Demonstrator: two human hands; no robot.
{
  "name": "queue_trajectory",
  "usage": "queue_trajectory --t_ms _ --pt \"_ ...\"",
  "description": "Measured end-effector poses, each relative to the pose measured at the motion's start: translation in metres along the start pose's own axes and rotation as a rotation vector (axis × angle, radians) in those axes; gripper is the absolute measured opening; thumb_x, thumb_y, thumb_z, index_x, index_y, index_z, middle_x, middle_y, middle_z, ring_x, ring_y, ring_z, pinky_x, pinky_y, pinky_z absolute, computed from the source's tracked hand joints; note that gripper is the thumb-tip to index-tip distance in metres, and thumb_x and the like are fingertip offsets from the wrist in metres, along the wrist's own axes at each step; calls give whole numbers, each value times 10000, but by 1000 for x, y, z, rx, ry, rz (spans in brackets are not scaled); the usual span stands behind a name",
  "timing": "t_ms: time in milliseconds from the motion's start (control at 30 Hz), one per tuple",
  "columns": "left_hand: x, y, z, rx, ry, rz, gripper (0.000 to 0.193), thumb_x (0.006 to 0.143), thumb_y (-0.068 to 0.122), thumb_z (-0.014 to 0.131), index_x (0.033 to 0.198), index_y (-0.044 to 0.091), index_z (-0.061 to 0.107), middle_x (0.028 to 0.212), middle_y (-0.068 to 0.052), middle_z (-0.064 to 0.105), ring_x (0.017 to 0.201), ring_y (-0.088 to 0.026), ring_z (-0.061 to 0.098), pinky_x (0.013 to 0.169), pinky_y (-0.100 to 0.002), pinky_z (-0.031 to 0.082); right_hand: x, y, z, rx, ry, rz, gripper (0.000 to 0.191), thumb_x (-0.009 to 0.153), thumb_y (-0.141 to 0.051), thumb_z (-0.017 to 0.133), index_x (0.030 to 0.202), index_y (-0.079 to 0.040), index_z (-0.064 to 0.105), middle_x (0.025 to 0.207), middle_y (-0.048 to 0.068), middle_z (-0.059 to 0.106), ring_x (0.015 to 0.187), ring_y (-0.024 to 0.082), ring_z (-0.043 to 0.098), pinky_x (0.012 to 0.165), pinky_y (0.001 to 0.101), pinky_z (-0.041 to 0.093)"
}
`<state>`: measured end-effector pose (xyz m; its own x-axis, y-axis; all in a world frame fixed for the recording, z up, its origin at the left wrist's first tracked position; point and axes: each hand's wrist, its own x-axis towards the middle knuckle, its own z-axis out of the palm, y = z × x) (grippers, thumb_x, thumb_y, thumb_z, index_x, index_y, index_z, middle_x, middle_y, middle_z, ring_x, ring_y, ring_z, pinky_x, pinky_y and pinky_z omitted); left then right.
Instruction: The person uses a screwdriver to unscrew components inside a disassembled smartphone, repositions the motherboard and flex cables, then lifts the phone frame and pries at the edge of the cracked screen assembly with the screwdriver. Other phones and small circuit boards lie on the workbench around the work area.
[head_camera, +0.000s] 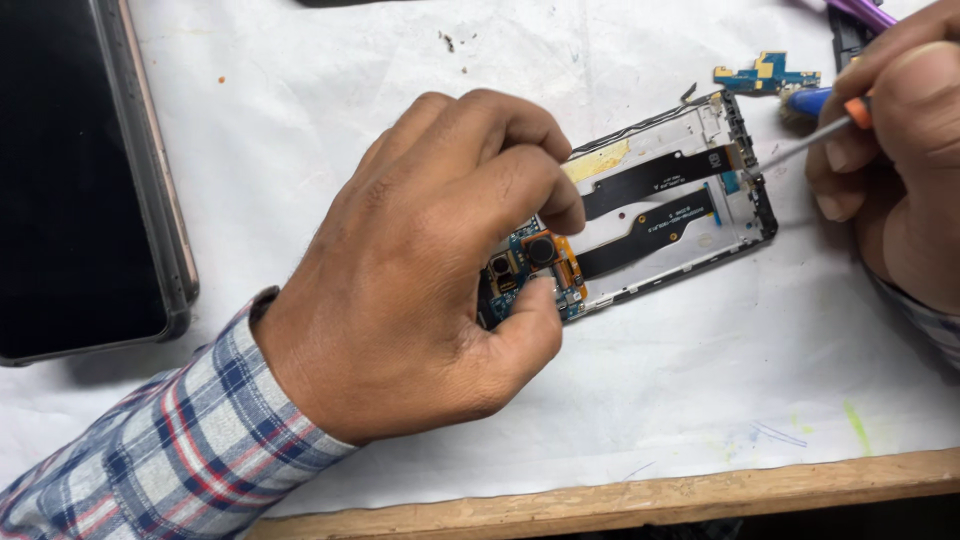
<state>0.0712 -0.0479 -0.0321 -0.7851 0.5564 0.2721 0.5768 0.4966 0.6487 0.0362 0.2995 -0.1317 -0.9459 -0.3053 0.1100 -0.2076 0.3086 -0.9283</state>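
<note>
An opened phone frame (690, 200) lies tilted on white paper, with black flex cables across its middle and a blue circuit board (530, 265) with camera modules at its near end. My left hand (420, 270) pinches that board end between thumb and fingers, holding the frame down. My right hand (890, 150) at the right edge grips a thin screwdriver (800, 145) with an orange collar. Its metal tip touches the far right end of the frame.
A dark tablet-like device (85, 170) lies at the left. A small blue and gold circuit piece (765, 75) sits beyond the frame, with a purple tool (865, 12) at the top right. The wooden table edge (640, 495) runs along the front.
</note>
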Motion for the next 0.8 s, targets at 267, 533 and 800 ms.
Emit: queue_trajectory --t_ms 267,533,800 --pt "-3 -6 4 -12 -25 -41 271 678 -25 609 932 4 701 1154 -185 613 981 -273 545 783 -394 493 11 -33 8 12 -18 25 329 1193 -334 471 1074 -28 487 701 89 520 503 107 472 471 248 447" --pt "-2 -9 5 -62 18 -104 338 671 -119 459 952 12 593 1066 -143 606 862 -221 519 706 -378 467 16 -32 10 30 -23 25 353 1169 -333 476 1026 -11 503 682 100 521 497 114 450 444 252 452" --pt "-4 -15 9 -127 124 -112 334 724 -126 410 1008 14 518 925 -91 544 828 -192 522 726 -374 470 13 12 -5 49 -13 62 288 1249 -280 341 1084 -67 441 836 75 517 476 73 457 465 240 430"
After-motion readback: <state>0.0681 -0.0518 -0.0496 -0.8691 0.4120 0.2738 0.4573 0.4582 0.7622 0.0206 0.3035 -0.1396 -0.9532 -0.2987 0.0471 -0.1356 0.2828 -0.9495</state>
